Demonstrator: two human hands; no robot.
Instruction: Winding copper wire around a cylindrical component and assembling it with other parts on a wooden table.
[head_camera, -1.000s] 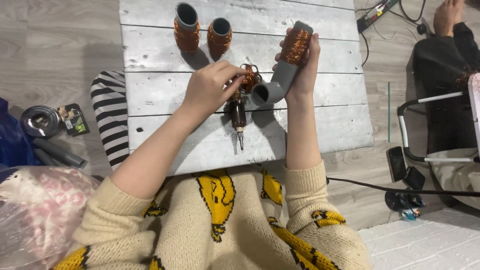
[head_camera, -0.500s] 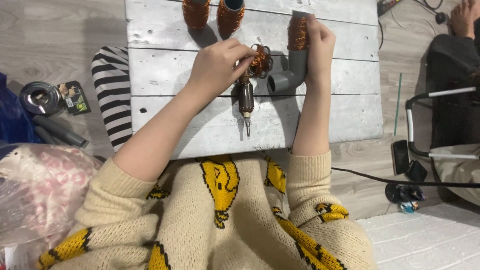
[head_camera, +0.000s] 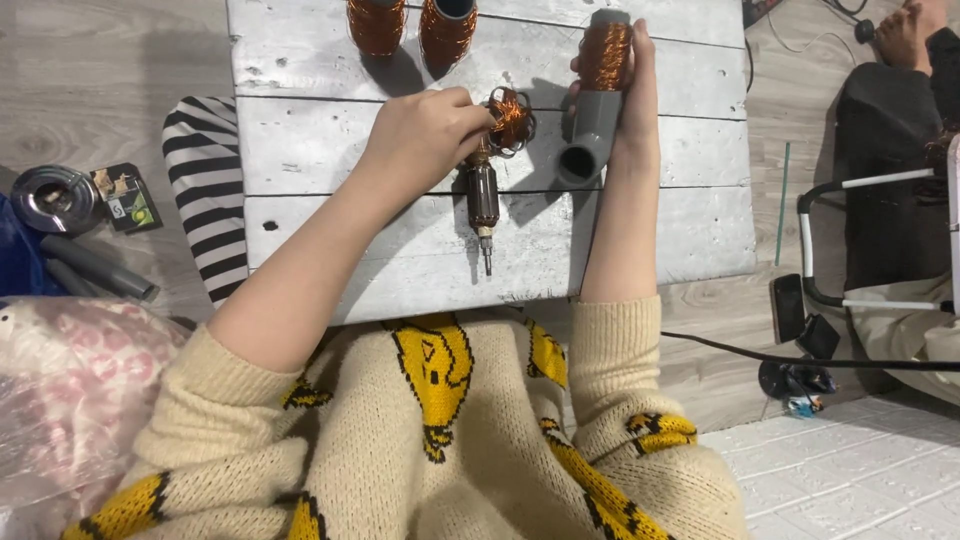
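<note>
Pinching tangled copper wire (head_camera: 510, 108) atop a ribbed motor armature (head_camera: 483, 197) in your left hand (head_camera: 420, 140), your right hand (head_camera: 632, 90) clamped round a grey copper-wound tube (head_camera: 594, 110), weathered white plank tabletop (head_camera: 330, 150).

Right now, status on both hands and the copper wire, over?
Left hand pinching loose copper wire tangle atop brown motor armature. Right hand gripping grey plastic tube wound with copper. Nothing between them.

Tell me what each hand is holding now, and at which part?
The right hand grips a grey tube around its copper-wound upper part. The left hand pinches loose copper wire at the top of a motor armature.
</note>
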